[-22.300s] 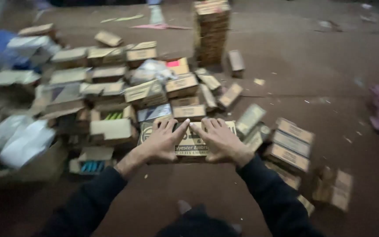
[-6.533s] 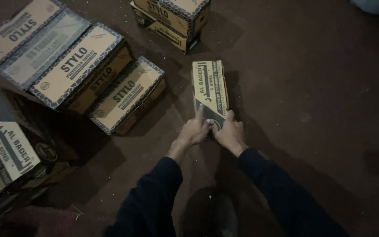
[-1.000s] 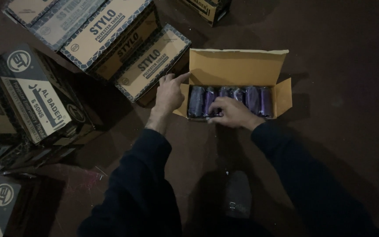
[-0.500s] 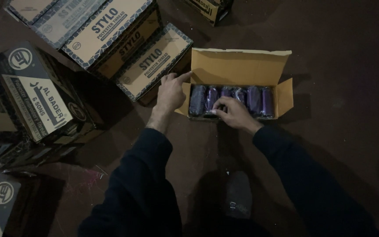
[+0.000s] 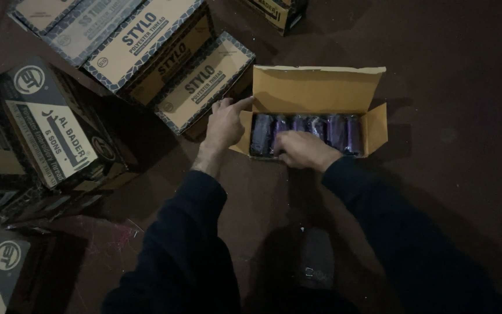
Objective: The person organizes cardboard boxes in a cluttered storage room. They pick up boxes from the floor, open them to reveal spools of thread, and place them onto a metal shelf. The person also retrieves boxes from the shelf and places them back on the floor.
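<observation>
Box: the open carton (image 5: 315,90) lies on the dark floor (image 5: 448,75) ahead of me, long side across my view, its lid flap standing up at the back and a small end flap folded out on the right.
Spools: I count about six purple spools (image 5: 303,129) in one row inside the box, side by side and touching; in this dim light I can't swear to the exact number.
Left hand: my left hand (image 5: 226,123) rests at the box's left end, fingers loosely spread, the forefinger stretched up to the lid flap's lower left corner. It grasps nothing that I can see.
Right hand: my right hand (image 5: 304,150) lies over the front edge of the box, palm down, fingers curled toward the second and third spools from the left. Whether the fingertips actually grip a spool I cannot tell, as the hand covers them.
Sleeves: both arms come in from below in dark sleeves (image 5: 181,244).
Closed cartons: several shut, printed cartons (image 5: 201,81) lie just left of the box, the nearest almost touching my left hand.
Dark cartons: darker, tilted cartons (image 5: 53,125) are piled farther left, well apart from the box.
Far carton: one more carton (image 5: 274,10) sits at the top edge, beyond the box.
</observation>
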